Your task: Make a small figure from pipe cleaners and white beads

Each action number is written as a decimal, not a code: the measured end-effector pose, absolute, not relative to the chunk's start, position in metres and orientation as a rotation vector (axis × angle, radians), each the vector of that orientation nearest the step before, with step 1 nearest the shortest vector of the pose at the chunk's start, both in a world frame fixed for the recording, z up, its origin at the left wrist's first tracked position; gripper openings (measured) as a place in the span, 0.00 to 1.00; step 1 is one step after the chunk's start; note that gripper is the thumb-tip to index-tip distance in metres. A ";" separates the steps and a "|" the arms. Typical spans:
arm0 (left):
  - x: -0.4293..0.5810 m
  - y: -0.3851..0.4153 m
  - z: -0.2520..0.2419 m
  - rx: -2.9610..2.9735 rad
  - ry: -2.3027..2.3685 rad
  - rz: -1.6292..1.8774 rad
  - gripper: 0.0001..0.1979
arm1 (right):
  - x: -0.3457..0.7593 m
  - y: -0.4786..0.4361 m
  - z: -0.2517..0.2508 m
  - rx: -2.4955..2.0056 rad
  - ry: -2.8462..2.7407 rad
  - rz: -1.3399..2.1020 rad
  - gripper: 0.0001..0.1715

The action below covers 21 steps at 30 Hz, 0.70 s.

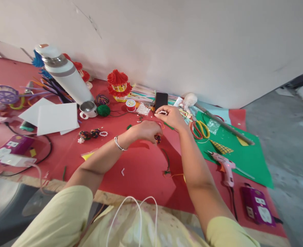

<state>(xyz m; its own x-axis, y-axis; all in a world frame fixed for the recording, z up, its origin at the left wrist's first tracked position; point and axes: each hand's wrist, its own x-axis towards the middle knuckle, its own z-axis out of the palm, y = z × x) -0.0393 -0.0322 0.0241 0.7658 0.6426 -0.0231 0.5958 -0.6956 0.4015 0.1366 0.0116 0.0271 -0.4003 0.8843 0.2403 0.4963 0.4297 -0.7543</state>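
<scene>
My left hand (147,131), with a silver bangle at the wrist, has its fingers closed round a dark multicoloured braided piece (157,138) above the red table cover (138,171). Just beyond it to the right, my right hand (172,116) pinches a small string of white beads (162,112) in front of a black phone (161,100). White loose beads (143,109) and a red thread spool (130,105) lie left of the phone. Farther left rests another braided piece (90,133) with white bead loops.
A white bottle (68,75), steel cup (88,109) and white cards (57,117) stand or lie at left. Scissors (203,129), a pink glue gun (226,166) and a purple box (259,206) are at right. A red lantern-like craft (119,84) stands near the wall.
</scene>
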 end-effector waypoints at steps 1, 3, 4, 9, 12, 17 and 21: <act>-0.035 -0.036 0.020 2.604 0.913 0.120 0.12 | 0.137 0.012 0.027 -1.159 -2.045 0.786 0.09; -0.029 -0.039 0.011 2.594 0.931 0.095 0.12 | 0.138 0.012 0.029 -1.158 -2.041 0.789 0.10; -0.027 -0.039 0.007 2.555 0.943 0.129 0.11 | 0.139 0.012 0.030 -1.158 -2.040 0.790 0.10; -0.032 -0.018 0.003 1.857 0.782 0.515 0.19 | 0.154 0.011 0.037 -1.185 -1.878 0.776 0.14; -0.043 -0.005 0.014 1.241 0.654 0.665 0.27 | 0.167 0.012 0.042 -1.227 -1.715 0.780 0.16; -0.049 -0.001 0.025 0.897 0.627 0.752 0.21 | 0.180 0.011 0.049 -1.262 -1.679 0.790 0.16; -0.046 -0.005 0.024 0.976 0.651 0.773 0.26 | 0.180 0.008 0.053 -1.293 -1.762 0.697 0.15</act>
<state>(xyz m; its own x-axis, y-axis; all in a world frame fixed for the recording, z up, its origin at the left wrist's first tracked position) -0.0460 -0.0054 0.0244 0.5680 0.8114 -0.1379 -0.2740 0.3444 0.8979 0.1796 0.0082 0.0528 -0.1336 0.9472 0.2915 0.4912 0.3187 -0.8106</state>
